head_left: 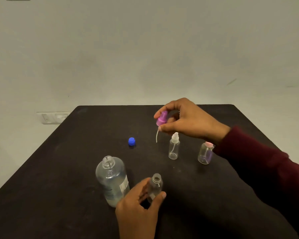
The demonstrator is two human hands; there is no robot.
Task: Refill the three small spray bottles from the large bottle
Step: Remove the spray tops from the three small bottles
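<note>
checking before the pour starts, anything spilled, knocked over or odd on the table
Nothing stands out. The dark table shows no spill, and the large clear bottle, open, stands upright. Its round blue cap lies apart. The right hand holds the purple spray top; the left hand steadies the open small clear bottle.

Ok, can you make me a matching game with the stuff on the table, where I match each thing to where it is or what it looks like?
Things:
1. blue cap
2. purple spray top
3. large bottle
4. small bottle with the white spray top

Places or states:
A. held up in the right hand, thin tube hanging down
B. standing open next to the left hand
C. lying alone on the dark table
D. standing closed, nobody touching it

Pairs: 1-C, 2-A, 3-B, 4-D
</note>
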